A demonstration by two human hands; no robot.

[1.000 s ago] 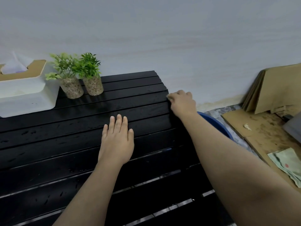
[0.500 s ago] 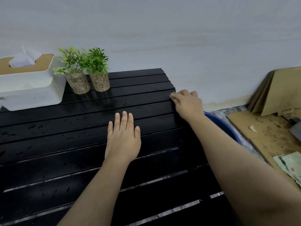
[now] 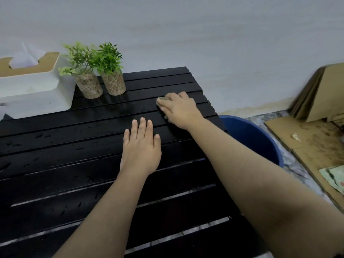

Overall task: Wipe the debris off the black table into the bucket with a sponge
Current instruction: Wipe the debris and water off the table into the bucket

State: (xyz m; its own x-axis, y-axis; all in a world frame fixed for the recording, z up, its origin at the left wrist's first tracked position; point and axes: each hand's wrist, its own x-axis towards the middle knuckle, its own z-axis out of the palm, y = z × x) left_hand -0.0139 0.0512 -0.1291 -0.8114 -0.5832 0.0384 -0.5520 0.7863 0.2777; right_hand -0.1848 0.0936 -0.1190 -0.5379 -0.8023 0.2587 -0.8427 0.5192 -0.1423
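Pale wall behind; black table [image 3: 78,146] of glossy, wet-beaded slats under both my arms, blue bucket [image 3: 253,138] on the floor just right of my right hand [image 3: 179,108], below the table edge. Left hand [image 3: 141,148] lies flat, fingers spread, bracing near the right one. Right hand presses the sponge [image 3: 162,98], greenish corner showing at my fingertips; likely soft, light, soggy, best palmed from above.

No text, label, brand or number could be read anywhere; the printed paper [image 3: 334,178] on the floor was too blurred.
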